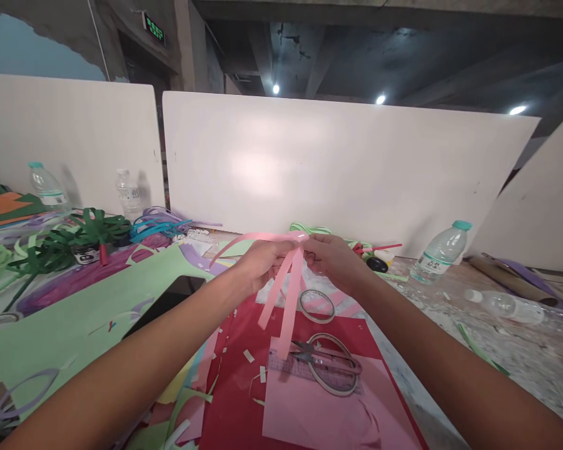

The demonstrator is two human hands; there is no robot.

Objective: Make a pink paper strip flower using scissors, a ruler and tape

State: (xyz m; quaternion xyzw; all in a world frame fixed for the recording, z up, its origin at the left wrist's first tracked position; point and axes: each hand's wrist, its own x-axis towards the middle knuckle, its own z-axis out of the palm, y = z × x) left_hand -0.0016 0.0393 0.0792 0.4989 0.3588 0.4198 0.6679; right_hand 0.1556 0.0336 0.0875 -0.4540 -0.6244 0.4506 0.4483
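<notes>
Cluttered worktable (pixel 431 319), paper scraps (pixel 248 355) about. Nearest: pink sheet (pixel 304 415) on red card (pixel 234 387), w/ ruler (pixel 284 369), scissors (pixel 333 361) & big tape roll (pixel 340 392) over it; smaller tape roll (pixel 317 321) just beyond. Above that, pink strips (pixel 291 300), up off the table, bunched at top, two tails hanging, one arcing out L. L hand (pixel 263 262) & R hand (pixel 331 259) both pinched on the bunched end, fingertips close tog.; shiny bit (pixel 302 237) there is prob. clear tape, can't be sure. To do this well, I'd keep L pinch firm, align ends, press flat w/ R thumb, avoid creasing. Further back: water bottle (pixel 441 253) at R, then white board (pixel 347 162).
</notes>
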